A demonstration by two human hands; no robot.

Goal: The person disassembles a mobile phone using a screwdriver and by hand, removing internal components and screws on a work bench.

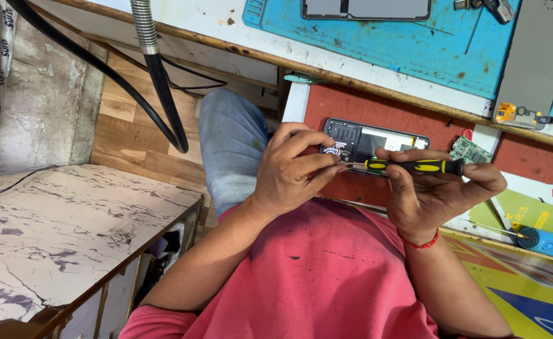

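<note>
Opened phone: the opened phone (377,143) lies back-off on a red mat (377,110), just below the worktop edge and in front of the person's chest; its dark inner frame and a pale battery area show.
Screwdriver: a black-and-yellow screwdriver (414,166) lies nearly level across the phone's near edge, tip pointing toward the left hand.
Right hand: the right hand (436,188) is closed around the screwdriver's handle, fingers curled over it; a red thread circles the wrist.
Left hand: the left hand (292,169) pinches at the screwdriver's tip over the phone's left end, thumb and fingers pressed together; whether a screw sits between them cannot be told.
Beside the phone: a small green circuit board (470,149) rests just right of the phone.
Farther out: a blue work mat (383,44) covers the worktop above, with another flat device on it; a blue electric screwdriver (549,243) lies at the right edge; a marble-patterned cabinet top (57,226) stands at left.
</note>
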